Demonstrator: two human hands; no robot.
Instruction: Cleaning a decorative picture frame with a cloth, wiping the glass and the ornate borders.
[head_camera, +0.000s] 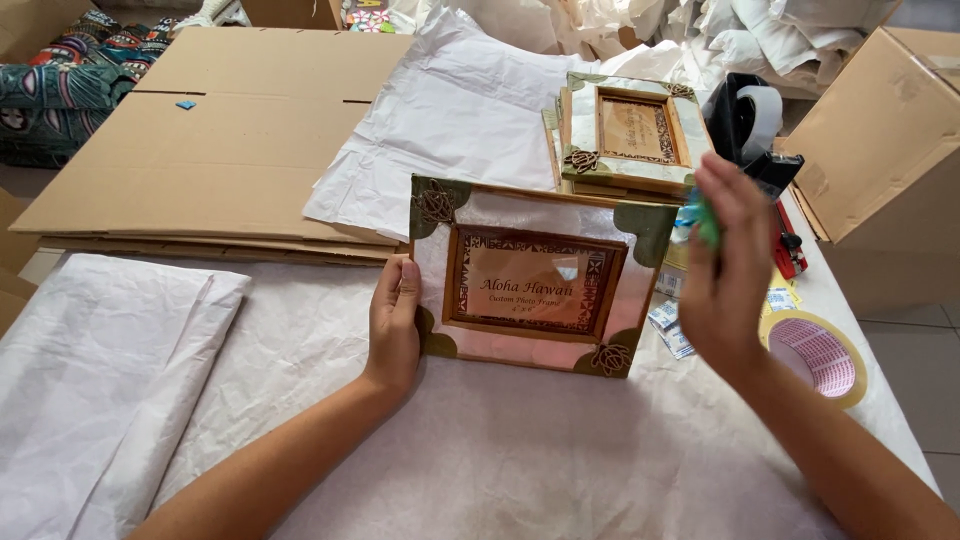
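Left hand (393, 325) clamped on the photo frame's (535, 275) left edge, mid-bench; right hand (722, 270) pinches a small green-blue thing (703, 222) near the bench's right edge

Your left hand (393, 325) grips the left edge of a shell-faced wooden photo frame with green corners (533, 277), propped up on white wrapping paper (520, 450). Your right hand (722, 275) hovers beside its right edge, fingers pinching a small green-blue item (700, 218). A roll of printed tape (822, 355) lies nearby.

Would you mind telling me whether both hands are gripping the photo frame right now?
No, only the left hand grips the photo frame by its left edge; the right hand is raised beside it, blurred, off the frame.
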